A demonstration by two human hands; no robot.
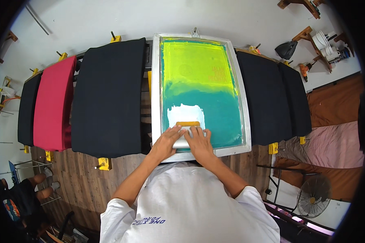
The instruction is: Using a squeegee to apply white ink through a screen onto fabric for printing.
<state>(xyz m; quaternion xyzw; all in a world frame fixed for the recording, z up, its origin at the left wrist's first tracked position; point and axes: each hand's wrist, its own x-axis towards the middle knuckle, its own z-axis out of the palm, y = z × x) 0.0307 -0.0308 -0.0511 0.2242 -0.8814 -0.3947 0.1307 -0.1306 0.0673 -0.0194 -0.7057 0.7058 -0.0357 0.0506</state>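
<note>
A screen printing frame (156, 101) with a pale metal border lies in front of me, its mesh yellow-green at the far part and teal at the near part. White ink (186, 110) covers a patch of the near mesh. On the near edge of that patch sits a squeegee (187, 124) with a tan strip and a pale body. My left hand (166, 141) grips its left side, and my right hand (199, 142) grips its right side, fingers pointing away from me. Beneath the hands, part of the squeegee is hidden.
Black fabric-covered boards (107, 97) stand left and right of the frame, with a red one (54, 105) further left. Yellow clamps (104, 163) stick out at their ends. At the lower right is a standing fan (313, 196); another person (24, 202) is at the lower left.
</note>
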